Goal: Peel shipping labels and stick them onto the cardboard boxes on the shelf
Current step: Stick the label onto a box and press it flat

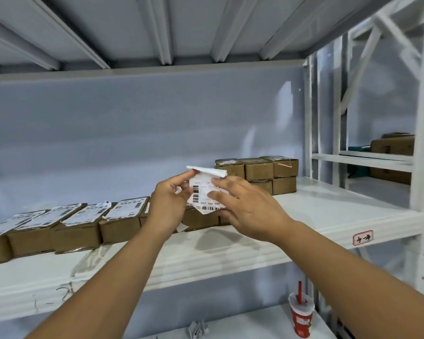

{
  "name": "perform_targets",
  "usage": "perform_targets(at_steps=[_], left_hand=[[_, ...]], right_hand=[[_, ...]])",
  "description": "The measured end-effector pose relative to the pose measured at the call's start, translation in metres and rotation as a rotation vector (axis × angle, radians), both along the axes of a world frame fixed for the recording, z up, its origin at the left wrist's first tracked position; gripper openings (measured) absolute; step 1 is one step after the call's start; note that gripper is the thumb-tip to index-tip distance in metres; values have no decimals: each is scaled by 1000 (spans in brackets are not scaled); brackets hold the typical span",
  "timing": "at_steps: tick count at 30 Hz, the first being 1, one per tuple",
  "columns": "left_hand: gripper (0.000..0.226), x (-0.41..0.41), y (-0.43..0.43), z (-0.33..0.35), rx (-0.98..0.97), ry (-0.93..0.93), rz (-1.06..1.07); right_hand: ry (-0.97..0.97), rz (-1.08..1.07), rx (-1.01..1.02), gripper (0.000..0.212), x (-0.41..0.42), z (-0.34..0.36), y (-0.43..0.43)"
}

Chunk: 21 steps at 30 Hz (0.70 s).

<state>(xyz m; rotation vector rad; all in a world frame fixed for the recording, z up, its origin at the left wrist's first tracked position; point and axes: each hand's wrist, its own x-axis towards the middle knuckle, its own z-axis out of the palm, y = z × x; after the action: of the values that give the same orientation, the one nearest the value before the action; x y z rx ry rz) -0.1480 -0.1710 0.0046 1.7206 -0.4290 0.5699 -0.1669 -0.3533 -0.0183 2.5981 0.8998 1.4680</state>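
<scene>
Label held in both hands, above the shelf row

Both hands are up in front of the shelf (pixel 328 211), with the shipping label (pixel 203 194) between them in the air, just above the boxes. My left hand (pixel 168 204) has its fingers curled and pinches the label's left edge. My right hand (pixel 250 206) lays its fingers across the printed face with the thumb under the lower edge, so it grips the label too. The top strip (pixel 207 171) of the sheet curls over away from me. Barcode and print face me, turned sideways.

Left part of the shelf: a row of labelled boxes (pixel 76 228), side by side, each with a white label on top. Right behind my hands: plain boxes (pixel 198 220), partly hidden. Further back on the right: a stack of boxes (pixel 257 171), two layers high, near the upright post.

The shelf's front edge carries a small red tag (pixel 363 237). On the level below stands a red cup (pixel 301 314) with a straw
</scene>
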Motion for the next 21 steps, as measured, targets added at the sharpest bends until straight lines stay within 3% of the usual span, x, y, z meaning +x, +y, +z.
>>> perform_targets(at_steps=[3, 6, 9, 15, 18, 21], left_hand=[[38, 2, -7, -1, -49, 4, 33], [31, 2, -13, 0, -187, 12, 120], [28, 2, -12, 6, -397, 58, 91], [30, -19, -26, 8, -460, 62, -64], [31, -28, -26, 6, -468, 88, -86], [30, -31, -26, -1, -480, 138, -98]], right_hand=[[59, -2, 10, 38, -4, 3, -1], [362, 30, 180, 29, -9, 7, 3], [641, 173, 633, 17, -14, 7, 20], [888, 609, 1674, 21, -13, 20, 64], [877, 666, 1886, 11, -12, 27, 74], [690, 566, 1963, 10, -6, 36, 79]])
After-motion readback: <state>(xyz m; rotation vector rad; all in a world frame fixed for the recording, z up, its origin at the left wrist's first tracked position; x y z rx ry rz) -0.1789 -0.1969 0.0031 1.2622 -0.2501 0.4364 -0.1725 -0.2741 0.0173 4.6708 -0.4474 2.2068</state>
